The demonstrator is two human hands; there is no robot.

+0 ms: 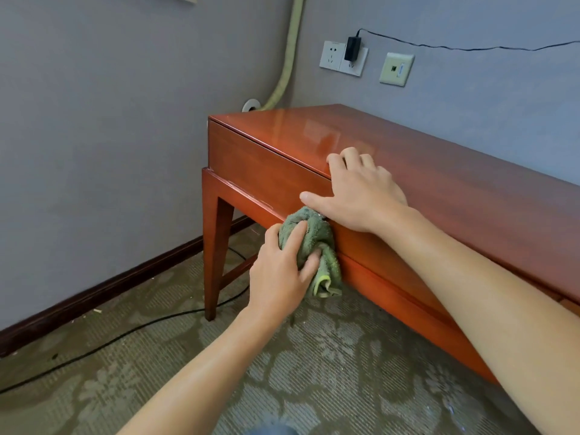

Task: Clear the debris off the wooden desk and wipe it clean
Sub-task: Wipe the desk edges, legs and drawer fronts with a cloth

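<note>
— Where's the cloth?

— The green cloth point(314, 246) is bunched up against the front face of the wooden desk point(455, 196), just below the top's front edge, near the desk's left end. A loose corner with a yellowish hem hangs down from the bunch.

— Who's got it?

— The left hand point(282, 268) grips it, fingers curled round the wad and pressing it to the wood.

— And the other hand?

— The right hand point(357, 193) lies on the front edge of the desktop, fingers spread and laid over the glossy top, thumb stretched out along the front face just above the cloth. It holds nothing.

— What about the desktop itself?

— Reddish, shiny, reflecting light. The desk stands in a corner against a grey wall.

— Anything around it?

— On the wall behind, a double socket point(343, 59) with a black adapter point(352, 48) plugged in. Beside it, a second wall plate point(396, 69). A pale hose point(290, 54) runs down the corner. A black cable point(125, 334) trails across the patterned carpet point(314, 372) beneath the desk leg point(215, 255).
</note>
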